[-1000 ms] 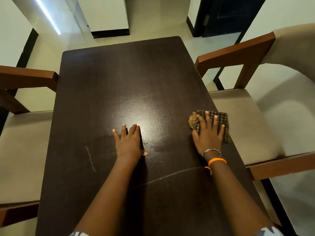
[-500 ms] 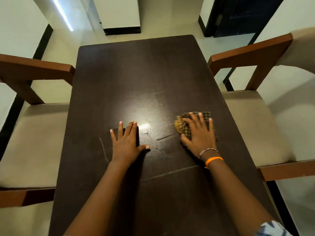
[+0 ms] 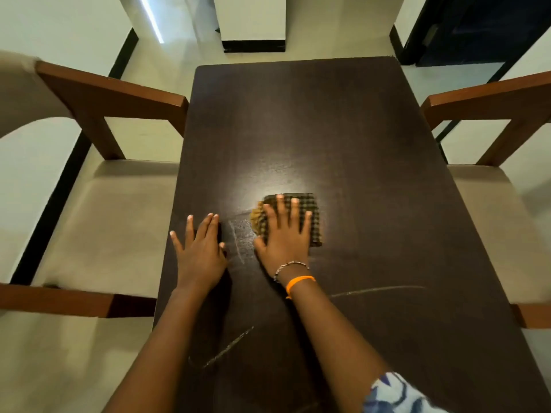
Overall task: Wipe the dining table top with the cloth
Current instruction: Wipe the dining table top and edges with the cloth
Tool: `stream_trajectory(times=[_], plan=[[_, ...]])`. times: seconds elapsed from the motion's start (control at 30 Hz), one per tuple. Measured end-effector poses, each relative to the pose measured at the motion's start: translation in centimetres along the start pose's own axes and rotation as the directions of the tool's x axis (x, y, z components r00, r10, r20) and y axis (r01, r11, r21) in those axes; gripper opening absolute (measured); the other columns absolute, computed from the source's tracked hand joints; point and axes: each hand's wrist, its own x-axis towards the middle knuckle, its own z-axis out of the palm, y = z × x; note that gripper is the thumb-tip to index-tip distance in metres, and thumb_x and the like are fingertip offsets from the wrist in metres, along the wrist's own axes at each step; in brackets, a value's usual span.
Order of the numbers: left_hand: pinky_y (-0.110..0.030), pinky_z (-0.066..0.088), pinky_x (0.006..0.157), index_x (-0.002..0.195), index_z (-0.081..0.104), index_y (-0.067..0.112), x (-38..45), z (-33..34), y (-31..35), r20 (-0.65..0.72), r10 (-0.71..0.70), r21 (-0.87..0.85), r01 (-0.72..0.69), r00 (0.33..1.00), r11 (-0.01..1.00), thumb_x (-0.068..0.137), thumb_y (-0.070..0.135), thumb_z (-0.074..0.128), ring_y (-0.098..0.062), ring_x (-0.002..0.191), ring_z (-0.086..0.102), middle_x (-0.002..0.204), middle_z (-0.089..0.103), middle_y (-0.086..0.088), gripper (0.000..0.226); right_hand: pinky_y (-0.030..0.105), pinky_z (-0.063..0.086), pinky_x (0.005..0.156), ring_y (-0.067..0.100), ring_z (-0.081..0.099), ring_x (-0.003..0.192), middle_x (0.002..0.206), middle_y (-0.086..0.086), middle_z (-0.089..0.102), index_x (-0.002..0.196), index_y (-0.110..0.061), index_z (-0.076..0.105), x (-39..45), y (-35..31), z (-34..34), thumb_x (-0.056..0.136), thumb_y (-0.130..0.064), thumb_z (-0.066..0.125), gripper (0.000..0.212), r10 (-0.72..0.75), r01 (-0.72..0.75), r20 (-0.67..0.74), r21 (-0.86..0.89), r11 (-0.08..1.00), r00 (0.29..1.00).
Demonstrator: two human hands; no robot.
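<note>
A dark brown dining table top (image 3: 313,129) fills the middle of the head view. A folded checked cloth (image 3: 310,210) with a yellow edge lies flat on it near the middle. My right hand (image 3: 286,231) presses palm-down on the cloth, fingers spread over it. Just left of it, my left hand (image 3: 199,251) rests flat on the bare wood near the table's left edge, holding nothing. A pale smear (image 3: 241,236) shows between the two hands, and thin streaks (image 3: 378,290) mark the near part of the top.
A wooden armchair with a beige seat (image 3: 98,222) stands tight against the table's left side, and another armchair (image 3: 489,210) against the right side. A white pillar (image 3: 253,22) and a dark doorway (image 3: 477,28) lie beyond the far edge.
My right hand has slid the cloth leftwards from the table's right edge to near the middle, close to my left hand. The left hand stayed flat on the table.
</note>
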Motion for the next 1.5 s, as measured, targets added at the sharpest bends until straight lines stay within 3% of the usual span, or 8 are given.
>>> stream_trajectory(times=[0.27,0.4,0.5,0.67,1.0,1.17,1.37,1.5], plan=[[-0.056,-0.006,0.114,0.149,0.011,0.014,-0.1,-0.8,-3.9,0.047,-0.111,-0.035,0.113,0.993,0.993,0.095,0.011,0.037,-0.024,0.147,0.001,0.158,0.01,-0.002,0.06,0.054,-0.008,0.114,0.025,0.004,0.147,0.158,-0.007,0.014,0.143,-0.032,0.028,2.2,1.7,-0.4,0.078,-0.052,0.048,0.07,-0.308,0.319,0.102,-0.112,0.941,0.946],[-0.057,0.016,0.114,0.138,0.033,0.01,0.2,-0.8,-5.3,0.045,-0.178,-0.181,0.183,0.983,0.966,0.09,0.011,0.049,-0.033,0.128,0.043,0.148,0.03,-0.011,0.051,0.055,-0.002,0.115,0.023,0.006,0.147,0.157,-0.007,0.018,0.142,-0.032,0.03,2.2,8.7,-3.0,0.077,-0.049,0.049,0.07,-0.065,0.066,0.014,-0.152,0.986,0.998],[-0.049,0.047,0.092,0.126,0.043,0.007,0.4,-1.3,-5.8,0.016,-0.236,-0.361,0.226,0.972,0.905,0.088,0.011,0.055,-0.037,0.102,0.057,0.135,0.039,-0.013,0.04,0.057,0.001,0.114,0.025,0.009,0.146,0.156,-0.003,0.022,0.141,-0.03,0.033,1.5,11.5,-3.8,0.079,-0.043,0.055,0.066,0.143,-0.149,-0.075,-0.082,0.985,0.987],[-0.04,0.044,0.092,0.127,0.052,0.008,1.2,-1.6,-6.7,-0.034,-0.359,-0.509,0.293,0.933,0.809,0.087,0.005,0.056,-0.032,0.112,0.056,0.129,0.054,-0.013,0.04,0.06,-0.001,0.113,0.029,0.0,0.146,0.158,0.001,0.014,0.144,-0.023,0.028,2.3,6.9,-2.0,0.084,-0.041,0.054,0.067,0.356,-0.36,-0.109,-0.023,0.932,0.928],[-0.041,0.05,0.095,0.113,0.06,0.01,1.9,-0.7,-9.4,0.296,-0.451,-0.803,0.475,0.842,0.359,0.083,-0.006,0.06,-0.026,0.105,0.059,0.115,0.063,-0.015,0.034,0.059,-0.014,0.11,0.03,-0.006,0.146,0.159,0.001,0.008,0.145,-0.024,0.024,3.6,-11.8,4.5,0.081,-0.047,0.052,0.074,-0.113,0.113,0.091,0.006,0.994,0.989],[-0.035,0.049,0.091,0.117,0.059,0.005,1.7,-0.7,-9.9,0.391,-0.437,-0.8,0.534,0.81,0.275,0.086,-0.001,0.059,-0.026,0.1,0.06,0.114,0.064,-0.016,0.032,0.055,-0.003,0.114,0.022,0.0,0.147,0.158,-0.009,0.011,0.143,-0.034,0.027,4.6,-8.3,3.3,0.079,-0.051,0.042,0.068,-0.387,0.401,0.176,-0.053,0.914,0.905],[-0.016,0.043,0.054,0.12,0.059,0.005,1.0,-1.2,-10.4,0.481,-0.35,-0.804,0.564,0.804,0.19,0.09,0.008,0.056,-0.011,0.075,0.056,0.104,0.06,-0.006,0.03,0.055,0.004,0.114,0.022,0.007,0.147,0.157,-0.006,0.019,0.141,-0.031,0.032,6.3,0.8,-0.2,0.077,-0.043,0.044,0.066,0.019,-0.02,-0.02,-0.072,0.997,1.0],[-0.016,0.037,0.056,0.12,0.06,0.007,0.7,-1.2,-11.0,0.527,-0.338,-0.799,0.59,0.78,0.117,0.089,0.01,0.059,-0.011,0.078,0.056,0.104,0.061,-0.005,0.031,0.06,0.0,0.113,0.026,0.003,0.147,0.158,-0.002,0.016,0.142,-0.024,0.032,6.2,-2.7,1.3,0.084,-0.036,0.053,0.063,0.312,-0.311,-0.109,0.022,0.95,0.944]])
